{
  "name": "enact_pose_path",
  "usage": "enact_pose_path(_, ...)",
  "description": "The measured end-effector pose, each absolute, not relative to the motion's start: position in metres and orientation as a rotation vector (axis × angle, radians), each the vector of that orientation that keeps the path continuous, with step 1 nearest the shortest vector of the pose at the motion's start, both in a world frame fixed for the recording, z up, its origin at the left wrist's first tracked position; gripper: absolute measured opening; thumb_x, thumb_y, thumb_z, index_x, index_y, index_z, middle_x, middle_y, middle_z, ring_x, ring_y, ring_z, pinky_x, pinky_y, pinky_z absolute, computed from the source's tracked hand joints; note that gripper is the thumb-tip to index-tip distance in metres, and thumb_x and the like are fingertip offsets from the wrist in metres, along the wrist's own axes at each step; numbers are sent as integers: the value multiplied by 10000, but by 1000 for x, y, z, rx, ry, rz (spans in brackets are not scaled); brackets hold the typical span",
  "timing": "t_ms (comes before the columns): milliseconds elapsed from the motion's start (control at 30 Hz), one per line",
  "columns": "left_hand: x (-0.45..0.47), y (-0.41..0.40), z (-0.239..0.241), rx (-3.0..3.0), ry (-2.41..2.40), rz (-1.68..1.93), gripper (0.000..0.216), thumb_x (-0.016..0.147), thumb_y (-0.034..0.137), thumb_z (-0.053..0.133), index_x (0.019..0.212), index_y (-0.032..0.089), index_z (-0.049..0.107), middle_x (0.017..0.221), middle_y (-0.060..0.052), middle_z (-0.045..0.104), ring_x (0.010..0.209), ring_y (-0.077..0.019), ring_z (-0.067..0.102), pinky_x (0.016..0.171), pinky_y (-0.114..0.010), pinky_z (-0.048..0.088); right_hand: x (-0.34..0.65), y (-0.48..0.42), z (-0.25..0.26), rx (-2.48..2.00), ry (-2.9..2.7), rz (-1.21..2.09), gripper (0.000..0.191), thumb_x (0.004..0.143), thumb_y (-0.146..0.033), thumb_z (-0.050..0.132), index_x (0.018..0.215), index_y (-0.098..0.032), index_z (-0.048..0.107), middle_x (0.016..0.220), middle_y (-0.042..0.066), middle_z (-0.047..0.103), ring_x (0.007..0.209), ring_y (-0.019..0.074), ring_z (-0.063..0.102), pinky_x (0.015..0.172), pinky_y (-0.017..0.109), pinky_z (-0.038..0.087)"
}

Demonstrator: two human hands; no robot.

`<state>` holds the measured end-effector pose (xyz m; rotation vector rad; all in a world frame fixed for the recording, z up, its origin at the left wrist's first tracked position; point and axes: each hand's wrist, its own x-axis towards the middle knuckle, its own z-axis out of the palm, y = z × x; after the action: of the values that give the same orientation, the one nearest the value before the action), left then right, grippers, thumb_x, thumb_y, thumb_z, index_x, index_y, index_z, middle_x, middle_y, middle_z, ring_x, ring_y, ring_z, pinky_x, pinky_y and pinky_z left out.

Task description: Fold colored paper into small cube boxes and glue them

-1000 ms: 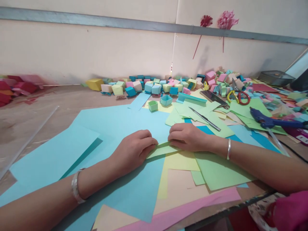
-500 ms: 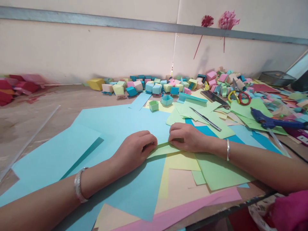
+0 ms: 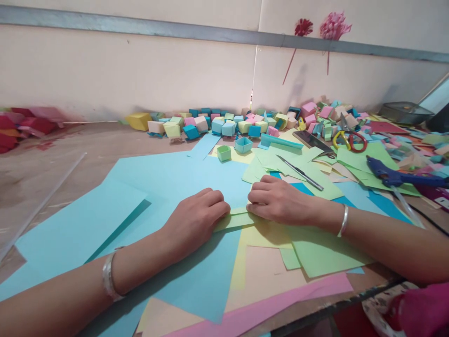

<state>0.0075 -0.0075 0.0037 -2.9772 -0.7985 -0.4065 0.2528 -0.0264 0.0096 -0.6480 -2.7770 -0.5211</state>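
Observation:
A folded light-green paper strip (image 3: 239,219) lies between my hands, just above blue and yellow sheets. My left hand (image 3: 200,217) grips its left end with curled fingers. At the other end, my right hand (image 3: 277,200) is closed on the strip, its fingertips pressed at the fold. Under my left arm spreads a large light-blue paper sheet (image 3: 168,187). Just beyond my hands stand a small green paper box (image 3: 224,153) and a light-blue paper box (image 3: 243,144), both open at the top.
Many small folded paper boxes (image 3: 217,125) line the wall. A craft knife (image 3: 300,173) rests on green scraps at the right, near scissors (image 3: 350,141), a phone (image 3: 312,142) and a blue glue gun (image 3: 393,175). A clear glue stick (image 3: 45,201) lies at the left.
My right hand has shifted slightly right along the strip, its fingers more tightly curled. My left hand has flattened a little over its end of the strip.

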Motion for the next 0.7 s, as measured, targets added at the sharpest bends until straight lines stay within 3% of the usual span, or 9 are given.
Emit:
enact_pose_path(567, 8, -9, 10, -2898, -527, -317, 278, 908, 91, 400, 741, 168, 609, 761, -56, 560, 706, -180, 472, 578, -298, 338, 246, -38, 22, -815, -2973, -402, 313, 951, -82, 390, 681, -159, 529, 732, 29, 551, 686, 151, 393, 631, 326, 202)
enact_pose_path(700, 11, -10, 11, -2877, -519, -289, 236, 935, 129, 387, 957, 179, 617, 782, -45, 556, 712, -182, 486, 603, -311, 344, 244, -46, 27, -855, -2992, -447, 293, 939, -78, 411, 684, -158, 532, 722, 40, 543, 672, 156, 389, 620, 330, 197)
